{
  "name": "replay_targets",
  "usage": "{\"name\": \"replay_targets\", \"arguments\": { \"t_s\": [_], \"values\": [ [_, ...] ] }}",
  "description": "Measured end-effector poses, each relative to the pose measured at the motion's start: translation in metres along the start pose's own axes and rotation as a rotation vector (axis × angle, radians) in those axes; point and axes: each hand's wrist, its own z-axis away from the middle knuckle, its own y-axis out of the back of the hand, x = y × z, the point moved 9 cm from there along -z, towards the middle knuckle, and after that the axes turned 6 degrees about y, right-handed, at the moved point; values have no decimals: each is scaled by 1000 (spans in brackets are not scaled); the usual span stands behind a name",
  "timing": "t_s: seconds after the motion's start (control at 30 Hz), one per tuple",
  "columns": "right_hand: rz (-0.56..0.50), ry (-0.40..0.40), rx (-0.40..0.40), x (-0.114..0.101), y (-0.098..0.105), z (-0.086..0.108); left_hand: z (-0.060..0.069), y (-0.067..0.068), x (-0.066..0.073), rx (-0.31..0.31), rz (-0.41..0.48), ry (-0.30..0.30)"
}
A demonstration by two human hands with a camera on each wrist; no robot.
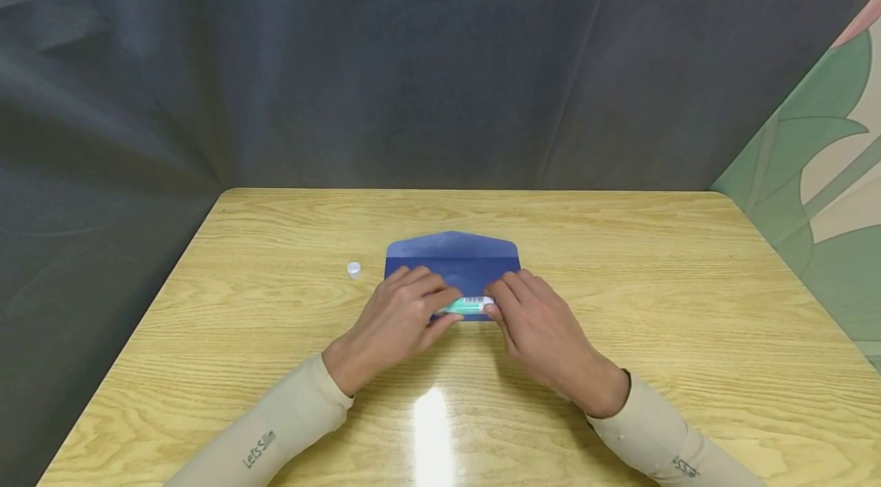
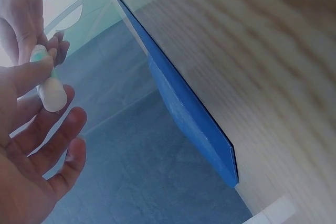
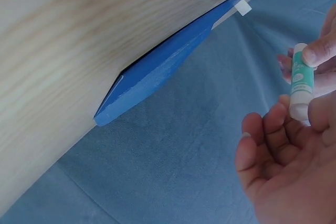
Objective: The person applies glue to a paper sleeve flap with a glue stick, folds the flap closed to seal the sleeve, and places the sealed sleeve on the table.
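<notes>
A blue envelope (image 1: 450, 246) lies on the table, its flap spread open toward the far side. Above it, both hands hold a green and white glue stick (image 1: 471, 305) sideways. My left hand (image 1: 406, 309) pinches one end of the tube between thumb and index finger; its other fingers are spread loosely in the left wrist view. At the opposite white end, thumb and fingers of my right hand (image 1: 544, 330) grip the tube, also visible in the right wrist view (image 3: 302, 82). A small white cap (image 1: 354, 270) sits left of the envelope, apart from both hands.
The wood-grain table (image 1: 619, 242) extends around the envelope on all sides. A dark cloth (image 1: 427, 74) hangs behind the table and along its left. Leaf-patterned fabric (image 1: 826, 166) borders the right edge.
</notes>
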Motion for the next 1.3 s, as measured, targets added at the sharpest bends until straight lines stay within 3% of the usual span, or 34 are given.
{"name": "replay_targets", "arguments": {
  "t_s": [0.3,0.8,1.17,1.3],
  "values": [
    [13,-1,-32,1,-3,1,0,1,1,12,3,-1],
    [-50,-61,-69,7,-5,2,-1,0,0,-3,18,20],
    [-146,-104,-48,9,0,0,-1,2,-4,15,-15,57],
    [-139,-81,-29,7,3,-1,-2,3,-5,22,-27,72]
  ]
}}
